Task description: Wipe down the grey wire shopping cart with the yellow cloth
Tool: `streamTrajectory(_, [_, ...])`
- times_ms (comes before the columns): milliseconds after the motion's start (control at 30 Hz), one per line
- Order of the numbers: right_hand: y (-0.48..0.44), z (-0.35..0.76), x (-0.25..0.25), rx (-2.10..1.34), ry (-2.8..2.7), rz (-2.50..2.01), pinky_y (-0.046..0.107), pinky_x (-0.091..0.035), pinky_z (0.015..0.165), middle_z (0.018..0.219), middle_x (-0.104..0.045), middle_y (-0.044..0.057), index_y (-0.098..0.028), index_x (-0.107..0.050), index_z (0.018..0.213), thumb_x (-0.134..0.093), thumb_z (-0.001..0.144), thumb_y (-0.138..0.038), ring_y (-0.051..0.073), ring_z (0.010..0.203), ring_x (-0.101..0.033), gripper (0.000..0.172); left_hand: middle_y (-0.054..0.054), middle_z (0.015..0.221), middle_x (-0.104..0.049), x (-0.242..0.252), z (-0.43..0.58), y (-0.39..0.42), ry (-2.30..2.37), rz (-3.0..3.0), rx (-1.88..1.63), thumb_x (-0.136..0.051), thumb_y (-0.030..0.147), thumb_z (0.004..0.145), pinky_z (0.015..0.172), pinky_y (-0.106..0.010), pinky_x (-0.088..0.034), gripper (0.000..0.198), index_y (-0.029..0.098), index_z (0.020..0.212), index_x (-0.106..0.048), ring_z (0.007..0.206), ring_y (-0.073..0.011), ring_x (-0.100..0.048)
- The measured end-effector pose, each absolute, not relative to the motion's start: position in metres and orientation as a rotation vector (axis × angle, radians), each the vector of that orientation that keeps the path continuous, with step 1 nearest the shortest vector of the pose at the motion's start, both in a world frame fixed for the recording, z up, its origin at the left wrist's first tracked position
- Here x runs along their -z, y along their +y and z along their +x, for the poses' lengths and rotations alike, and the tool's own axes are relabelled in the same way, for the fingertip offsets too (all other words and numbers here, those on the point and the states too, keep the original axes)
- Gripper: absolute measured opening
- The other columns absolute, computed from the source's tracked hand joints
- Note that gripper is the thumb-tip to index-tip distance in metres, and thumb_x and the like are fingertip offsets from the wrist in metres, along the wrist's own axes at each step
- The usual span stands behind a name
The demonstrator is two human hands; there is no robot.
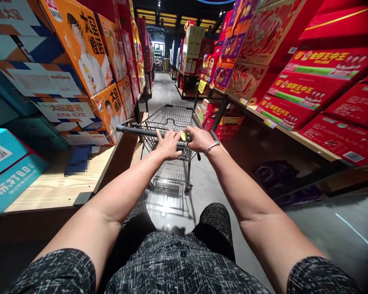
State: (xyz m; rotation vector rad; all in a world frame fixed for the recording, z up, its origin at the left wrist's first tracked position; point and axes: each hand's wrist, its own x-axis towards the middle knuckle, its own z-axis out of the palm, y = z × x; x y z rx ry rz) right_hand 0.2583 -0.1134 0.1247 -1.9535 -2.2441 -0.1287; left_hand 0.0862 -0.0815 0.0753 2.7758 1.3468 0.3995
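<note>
Ahead of me stands a dark wire shopping cart point(178, 116) with a grey push handle point(138, 130). My left hand point(169, 145) lies over the handle near its middle, fingers over the bar and thumb on the near side. Close beside it, my right hand point(199, 139) is curled at the right part of the handle, wearing a bracelet point(212, 147) at the wrist. Between the hands shows a small yellow and black piece point(185, 136) on the handle; the right fingers touch it and partly cover it. The undersides of both hands are hidden.
Orange drink cartons point(79, 53) and a teal box point(15, 171) line a wooden shelf point(58, 183) on the left. Red boxes point(306, 92) fill the right shelf point(294, 134). A grey tiled aisle point(162, 83) runs ahead between stacked goods.
</note>
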Motion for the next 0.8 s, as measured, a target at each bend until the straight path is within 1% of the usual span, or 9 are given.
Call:
streamTrajectory(167, [-0.121, 0.295, -0.138, 0.019, -2.303, -1.907, 0.027, -0.046, 0.075, 0.114, -0.07, 0.004, -0.029, -0.068, 0.118, -0.064, 0.076, -0.019, 0.021, 0.097, -0.065, 0.042, -0.01, 0.147, -0.05, -0.077, 0.071, -0.07, 1.319, 2.707, -0.47, -0.068, 0.04, 0.086, 0.118, -0.075, 0.009, 0.066, 0.033, 0.148, -0.047, 0.144, -0.0351, -0.035])
streamTrajectory(267, [-0.123, 0.325, -0.143, -0.123, -2.272, -1.861, 0.025, -0.048, 0.078, 0.108, -0.071, 0.001, -0.027, -0.072, 0.112, -0.064, 0.07, -0.013, 0.018, 0.094, -0.064, 0.045, -0.011, 0.142, -0.054, -0.083, 0.067, -0.065, 1.368, 2.662, -0.453, -0.068, 0.044, 0.087, 0.116, -0.078, 0.007, 0.054, 0.03, 0.138, -0.055, 0.141, -0.0355, -0.039])
streamTrajectory(333, [-0.12, 0.34, -0.139, -0.084, -2.2, -1.775, 0.025, -0.049, 0.082, 0.11, -0.07, 0.002, -0.026, -0.074, 0.11, -0.063, 0.067, -0.013, 0.018, 0.096, -0.064, 0.046, -0.011, 0.139, -0.057, -0.09, 0.072, -0.066, 1.414, 2.643, -0.42, -0.067, 0.048, 0.087, 0.115, -0.08, 0.004, 0.05, 0.028, 0.132, -0.058, 0.139, -0.0359, -0.042])
streamTrajectory(467, [-0.104, 0.353, -0.112, -0.035, -1.844, -1.719, 0.029, -0.051, 0.082, 0.107, -0.069, 0.004, -0.022, -0.073, 0.11, -0.064, 0.065, -0.017, 0.019, 0.092, -0.064, 0.047, -0.016, 0.133, -0.063, -0.106, 0.094, -0.077, 1.503, 2.665, -0.32, -0.067, 0.055, 0.086, 0.117, -0.077, -0.011, 0.054, 0.018, 0.124, -0.061, 0.126, -0.037, -0.054])
streamTrajectory(533, [-0.092, 0.355, -0.099, -0.107, -1.645, -1.764, 0.029, -0.051, 0.075, 0.097, -0.069, 0.003, -0.021, -0.07, 0.112, -0.065, 0.064, -0.02, 0.019, 0.082, -0.063, 0.048, -0.017, 0.13, -0.065, -0.112, 0.112, -0.083, 1.438, 2.709, -0.278, -0.062, 0.05, 0.09, 0.118, -0.067, -0.024, 0.05, 0.013, 0.124, -0.061, 0.12, -0.0345, -0.06])
streamTrajectory(567, [-0.086, 0.356, -0.095, -0.138, -1.562, -1.802, 0.03, -0.05, 0.071, 0.092, -0.069, 0.002, -0.021, -0.069, 0.113, -0.066, 0.064, -0.021, 0.019, 0.077, -0.062, 0.049, -0.016, 0.13, -0.066, -0.114, 0.122, -0.086, 1.337, 2.746, -0.264, -0.06, 0.047, 0.092, 0.117, -0.061, -0.03, 0.046, 0.014, 0.124, -0.062, 0.12, -0.0327, -0.061])
streamTrajectory(633, [-0.073, 0.357, -0.091, -0.172, -1.46, -1.9, 0.03, -0.047, 0.066, 0.085, -0.067, 0.001, -0.021, -0.068, 0.112, -0.069, 0.063, -0.022, 0.018, 0.07, -0.059, 0.048, -0.013, 0.135, -0.065, -0.113, 0.142, -0.089, 1.109, 2.823, -0.235, -0.062, 0.048, 0.09, 0.111, -0.052, -0.039, 0.048, 0.018, 0.128, -0.062, 0.124, -0.0317, -0.059])
streamTrajectory(700, [-0.06, 0.358, -0.093, -0.146, -1.453, -2.003, 0.03, -0.045, 0.066, 0.085, -0.067, 0.003, -0.022, -0.067, 0.111, -0.072, 0.065, -0.021, 0.018, 0.069, -0.057, 0.047, -0.011, 0.137, -0.064, -0.109, 0.16, -0.09, 1.066, 2.832, -0.22, -0.061, 0.052, 0.09, 0.107, -0.05, -0.04, 0.05, 0.022, 0.13, -0.063, 0.127, -0.0323, -0.057])
streamTrajectory(800, [-0.042, 0.36, -0.097, -0.031, -1.546, -2.119, 0.032, -0.042, 0.07, 0.1, -0.069, 0.012, -0.02, -0.065, 0.119, -0.073, 0.072, -0.023, 0.019, 0.077, -0.056, 0.047, -0.012, 0.139, -0.062, -0.102, 0.176, -0.092, 1.096, 2.822, -0.253, -0.062, 0.06, 0.087, 0.107, -0.054, -0.035, 0.062, 0.025, 0.138, -0.059, 0.128, -0.0342, -0.054])
